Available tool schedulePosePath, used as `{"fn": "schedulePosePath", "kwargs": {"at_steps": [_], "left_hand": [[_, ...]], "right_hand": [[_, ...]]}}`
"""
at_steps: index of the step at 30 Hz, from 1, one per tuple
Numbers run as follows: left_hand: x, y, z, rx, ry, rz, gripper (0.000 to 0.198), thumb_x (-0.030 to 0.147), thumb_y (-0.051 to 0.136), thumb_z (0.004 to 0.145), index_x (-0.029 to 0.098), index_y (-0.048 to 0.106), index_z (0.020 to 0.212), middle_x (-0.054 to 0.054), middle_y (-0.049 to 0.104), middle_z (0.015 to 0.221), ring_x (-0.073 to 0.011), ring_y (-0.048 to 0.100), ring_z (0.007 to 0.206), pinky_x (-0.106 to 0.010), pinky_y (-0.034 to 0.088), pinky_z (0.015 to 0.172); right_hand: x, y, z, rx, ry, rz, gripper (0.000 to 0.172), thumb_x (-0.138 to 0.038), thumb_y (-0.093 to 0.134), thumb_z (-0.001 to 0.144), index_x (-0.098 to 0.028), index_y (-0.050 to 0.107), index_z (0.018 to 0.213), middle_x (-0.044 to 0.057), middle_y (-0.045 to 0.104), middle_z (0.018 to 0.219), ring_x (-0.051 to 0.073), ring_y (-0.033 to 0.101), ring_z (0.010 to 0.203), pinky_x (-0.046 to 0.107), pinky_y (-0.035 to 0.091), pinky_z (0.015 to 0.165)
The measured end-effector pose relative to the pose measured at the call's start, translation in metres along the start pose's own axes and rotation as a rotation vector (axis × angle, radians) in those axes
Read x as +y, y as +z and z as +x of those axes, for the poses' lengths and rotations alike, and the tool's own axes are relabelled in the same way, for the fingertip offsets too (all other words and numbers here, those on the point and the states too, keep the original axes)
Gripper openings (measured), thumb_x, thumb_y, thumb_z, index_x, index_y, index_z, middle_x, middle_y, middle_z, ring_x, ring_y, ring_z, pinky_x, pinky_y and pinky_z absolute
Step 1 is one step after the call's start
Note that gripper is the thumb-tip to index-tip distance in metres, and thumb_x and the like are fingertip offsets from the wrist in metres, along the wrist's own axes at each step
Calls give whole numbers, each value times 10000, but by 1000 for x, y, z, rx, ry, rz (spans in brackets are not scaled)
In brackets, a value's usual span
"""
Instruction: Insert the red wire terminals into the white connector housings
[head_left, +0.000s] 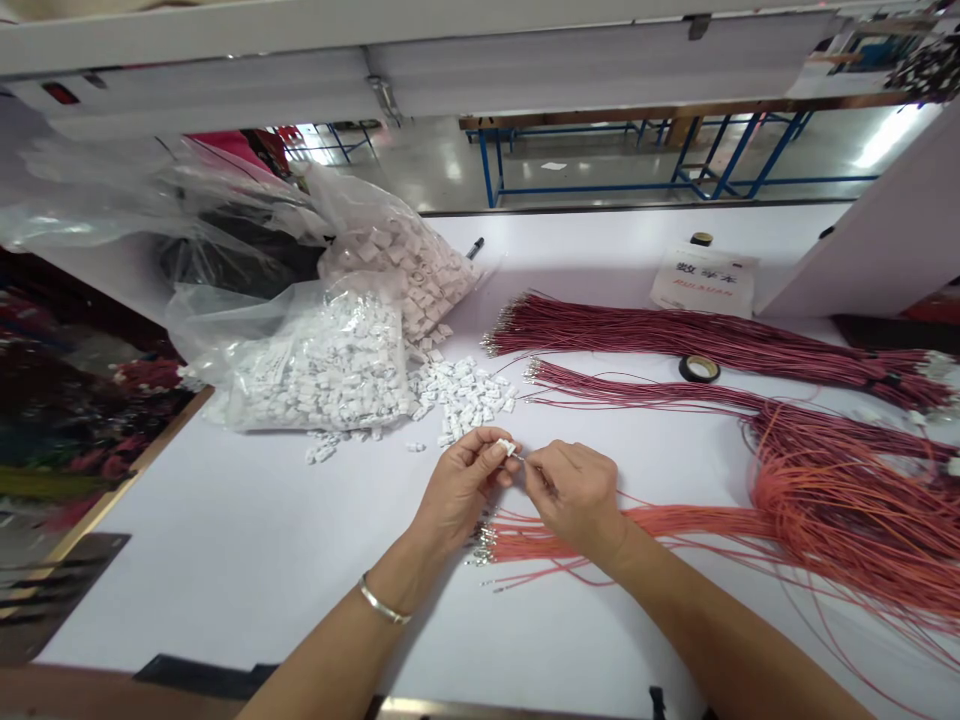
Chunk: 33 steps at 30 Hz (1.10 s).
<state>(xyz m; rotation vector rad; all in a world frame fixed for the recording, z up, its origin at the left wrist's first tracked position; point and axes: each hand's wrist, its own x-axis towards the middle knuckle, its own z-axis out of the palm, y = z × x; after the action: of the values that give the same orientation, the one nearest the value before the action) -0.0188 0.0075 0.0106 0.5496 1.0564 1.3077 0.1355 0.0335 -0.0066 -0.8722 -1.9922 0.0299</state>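
Ideally, while the white connector (505,448) is pinched by the left hand (466,478) just below the frame's centre, the wire end (520,458) pinched by the right hand (574,490) should be aligned straight with it.

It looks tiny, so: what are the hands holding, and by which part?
The left hand pinches a white connector by its body; the right hand seems to grip a wire just behind its metal tip.
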Motion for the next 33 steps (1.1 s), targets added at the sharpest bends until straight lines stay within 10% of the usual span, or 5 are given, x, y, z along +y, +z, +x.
{"fn": "schedulePosePath", "kwargs": {"at_steps": [33], "left_hand": [[-5,2,-3,11,17,67,318,330,878,640,139,686,807,1,680,593,-105,615,562,-225,493,621]], "right_hand": [[0,2,-1,-75,35,164,189,-105,509,849,-205,496,689,-40,521,571,97,430,499,234,325,542]]}}
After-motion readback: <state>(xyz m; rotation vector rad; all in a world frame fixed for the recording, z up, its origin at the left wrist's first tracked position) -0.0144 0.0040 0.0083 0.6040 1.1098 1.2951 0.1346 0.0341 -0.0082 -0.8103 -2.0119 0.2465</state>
